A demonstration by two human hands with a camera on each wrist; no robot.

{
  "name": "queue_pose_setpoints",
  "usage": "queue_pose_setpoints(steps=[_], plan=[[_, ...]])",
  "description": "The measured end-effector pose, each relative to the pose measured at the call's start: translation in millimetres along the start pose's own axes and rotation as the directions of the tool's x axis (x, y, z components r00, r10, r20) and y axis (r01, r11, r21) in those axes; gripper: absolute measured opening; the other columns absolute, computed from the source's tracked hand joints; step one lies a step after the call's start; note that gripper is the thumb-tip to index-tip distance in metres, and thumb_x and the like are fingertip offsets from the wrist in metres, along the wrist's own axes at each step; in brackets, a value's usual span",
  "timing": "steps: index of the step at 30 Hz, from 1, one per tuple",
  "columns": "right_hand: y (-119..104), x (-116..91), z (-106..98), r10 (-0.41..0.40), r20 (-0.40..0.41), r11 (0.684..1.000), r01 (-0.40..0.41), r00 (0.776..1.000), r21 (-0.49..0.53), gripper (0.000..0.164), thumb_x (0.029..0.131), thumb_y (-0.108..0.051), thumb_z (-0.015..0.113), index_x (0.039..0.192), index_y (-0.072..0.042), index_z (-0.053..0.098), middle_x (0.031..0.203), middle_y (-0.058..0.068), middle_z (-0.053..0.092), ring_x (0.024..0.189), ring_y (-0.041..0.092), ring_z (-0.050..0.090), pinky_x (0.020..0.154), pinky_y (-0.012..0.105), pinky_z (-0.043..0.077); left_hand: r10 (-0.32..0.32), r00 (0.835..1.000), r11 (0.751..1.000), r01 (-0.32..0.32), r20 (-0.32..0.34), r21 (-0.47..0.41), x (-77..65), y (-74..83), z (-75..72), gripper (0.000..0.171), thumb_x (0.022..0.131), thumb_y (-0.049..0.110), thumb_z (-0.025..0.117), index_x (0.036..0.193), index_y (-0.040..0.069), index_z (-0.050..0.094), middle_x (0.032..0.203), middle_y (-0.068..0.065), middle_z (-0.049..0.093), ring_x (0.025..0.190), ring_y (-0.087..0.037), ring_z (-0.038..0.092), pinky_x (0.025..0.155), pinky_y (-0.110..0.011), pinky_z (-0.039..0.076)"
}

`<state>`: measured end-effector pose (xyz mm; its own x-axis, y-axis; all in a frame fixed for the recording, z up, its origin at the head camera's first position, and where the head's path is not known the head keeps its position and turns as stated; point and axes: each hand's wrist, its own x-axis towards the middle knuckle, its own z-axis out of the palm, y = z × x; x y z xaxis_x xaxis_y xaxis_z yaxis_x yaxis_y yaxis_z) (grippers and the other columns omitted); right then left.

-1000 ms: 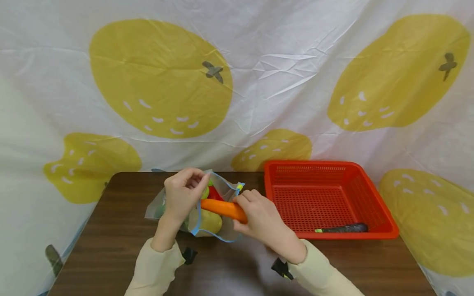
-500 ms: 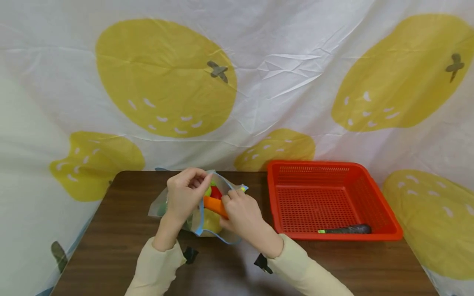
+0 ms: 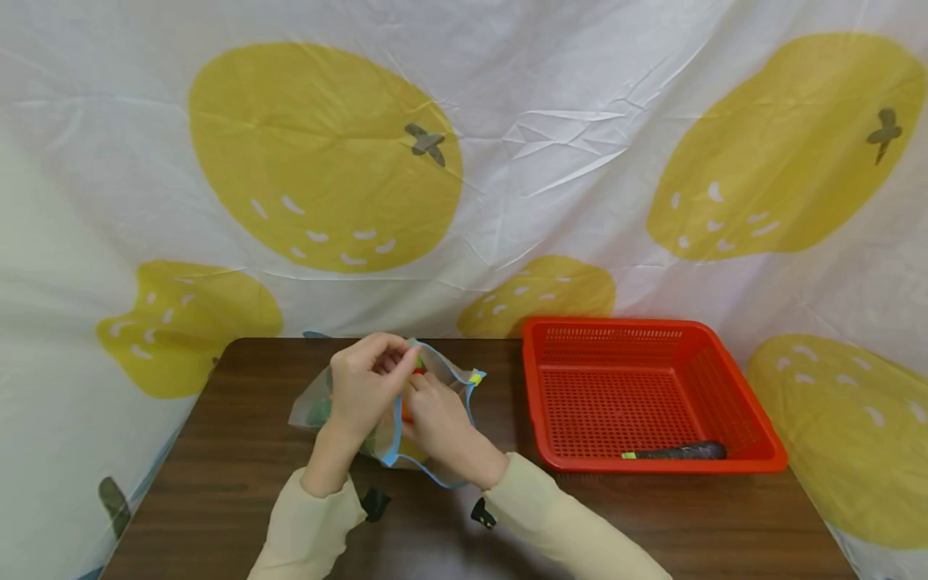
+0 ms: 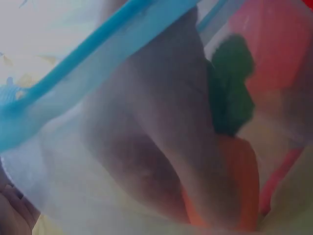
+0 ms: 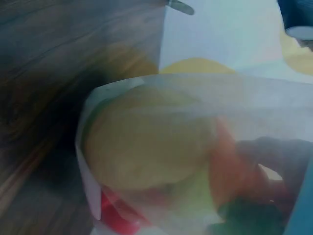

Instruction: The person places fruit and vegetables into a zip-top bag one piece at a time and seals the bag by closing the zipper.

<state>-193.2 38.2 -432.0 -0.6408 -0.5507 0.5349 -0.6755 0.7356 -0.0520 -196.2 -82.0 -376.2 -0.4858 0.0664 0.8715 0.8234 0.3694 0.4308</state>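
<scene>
A clear zip bag [image 3: 308,409] with blue edging and a yellow slider lies on the table, its mouth spread open. My left hand [image 3: 358,393] pinches the far-left part of its rim. Inside the mouth is my right hand [image 3: 440,420], its fingers curled round an orange carrot [image 3: 407,412]. Through the film, the left wrist view shows the carrot [image 4: 243,169] with a green top and the right hand [image 4: 146,122] on it. A rounded yellow item [image 5: 146,142] and something red [image 5: 117,215] are in the bag, blurred by the film.
A red plastic basket [image 3: 652,465] stands right of the bag, holding a long dark eggplant-like vegetable [image 3: 677,451] along its front wall. Beneath is a dark wooden table [image 3: 210,491]. A white cloth printed with yellow fruit [image 3: 326,153] hangs behind it.
My right hand has moved left and into the bag's mouth, taking the carrot in with it. The left hand keeps its pinch on the rim, almost in place.
</scene>
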Motion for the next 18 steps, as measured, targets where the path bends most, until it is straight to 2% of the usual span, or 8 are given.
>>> queue_pose_setpoints(steps=[4,7,12,15,18], plan=[[5.0,3.0,8.9,0.013,0.014,0.998,-0.014,1.0,0.065,0.036,0.079,-0.027,0.075,0.105,-0.005,0.063,0.093,0.004,0.06,0.081,0.019,0.057,0.061,0.024,0.05,0.005,1.0,1.0,-0.005,0.005,-0.007,-1.1,0.5,1.1,0.014,0.07,-0.014,0.071,0.068,-0.002,0.063,0.062,-0.008,0.061,0.046,-0.012,0.052,0.044,-0.016,0.044],[8.2,4.5,15.3,0.01,-0.017,0.998,-0.008,1.0,0.067,0.033,0.077,-0.018,0.075,0.105,-0.004,0.064,0.099,0.006,0.06,0.086,0.021,0.059,0.065,0.026,0.051,0.009,1.0,1.0,-0.009,0.005,-0.005,-1.5,0.6,3.0,0.014,0.069,-0.014,0.071,0.069,-0.002,0.063,0.063,-0.008,0.061,0.046,-0.012,0.051,0.044,-0.017,0.043],[8.5,2.4,18.5,0.025,-0.022,0.999,-0.025,0.999,0.022,0.031,0.075,-0.01,0.074,0.104,-0.005,0.064,0.101,0.006,0.059,0.088,0.02,0.058,0.062,0.025,0.052,0.001,1.0,1.0,-0.001,-0.014,-0.006,-1.5,0.0,5.3,0.014,0.069,-0.013,0.072,0.069,-0.001,0.064,0.062,-0.007,0.061,0.046,-0.012,0.051,0.044,-0.017,0.043],[6.9,-1.4,12.7,0.016,-0.013,1.0,-0.016,1.0,-0.013,0.026,0.075,-0.009,0.073,0.099,-0.006,0.063,0.097,0.004,0.059,0.085,0.017,0.057,0.057,0.022,0.051,-0.014,0.999,1.0,0.014,-0.034,-0.007,-2.1,-1.1,5.6,0.015,0.068,-0.013,0.073,0.068,0.0,0.064,0.061,-0.007,0.061,0.046,-0.011,0.051,0.044,-0.016,0.043],[6.7,-8.6,2.7,-0.034,-0.062,0.999,0.034,0.997,0.013,0.018,0.073,-0.007,0.073,0.088,-0.007,0.062,0.091,0.001,0.06,0.08,0.015,0.057,0.055,0.02,0.049,-0.026,0.999,1.0,0.026,-0.042,-0.005,-2.0,-2.0,5.5,0.015,0.068,-0.012,0.073,0.068,0.0,0.065,0.061,-0.006,0.061,0.047,-0.01,0.051,0.044,-0.015,0.043]])
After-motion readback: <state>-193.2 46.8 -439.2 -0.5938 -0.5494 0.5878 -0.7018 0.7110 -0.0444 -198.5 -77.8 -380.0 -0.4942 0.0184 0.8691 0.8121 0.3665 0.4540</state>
